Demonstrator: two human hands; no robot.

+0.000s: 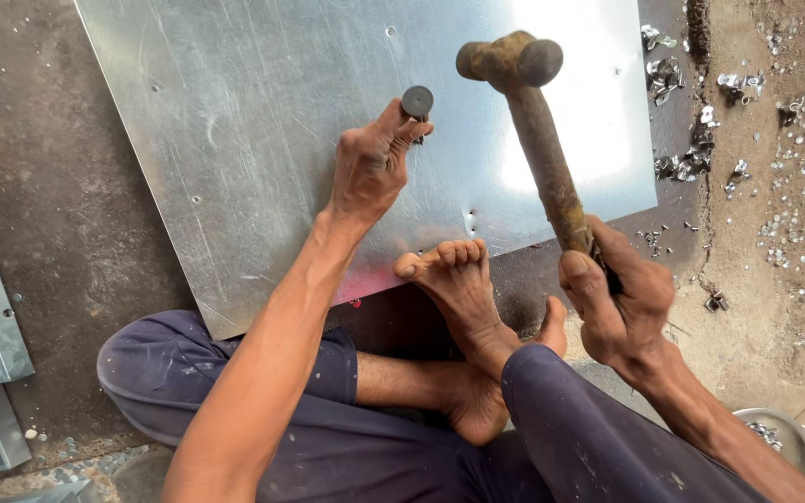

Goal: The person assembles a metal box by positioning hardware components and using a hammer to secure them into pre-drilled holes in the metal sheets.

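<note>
Your left hand [370,168] pinches the punch [416,102] upright on the metal sheet [263,121], right hand [617,303] fisted round the raised hammer [533,121] – a skewed blow could glance onto your fingers – or tip the punch

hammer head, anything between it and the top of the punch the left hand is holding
Nothing visible. The hammer in the right hand is raised beside the punch; the left hand grips below its top.

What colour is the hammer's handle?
Rusty brown, on the hammer in the right hand; head view.
</note>
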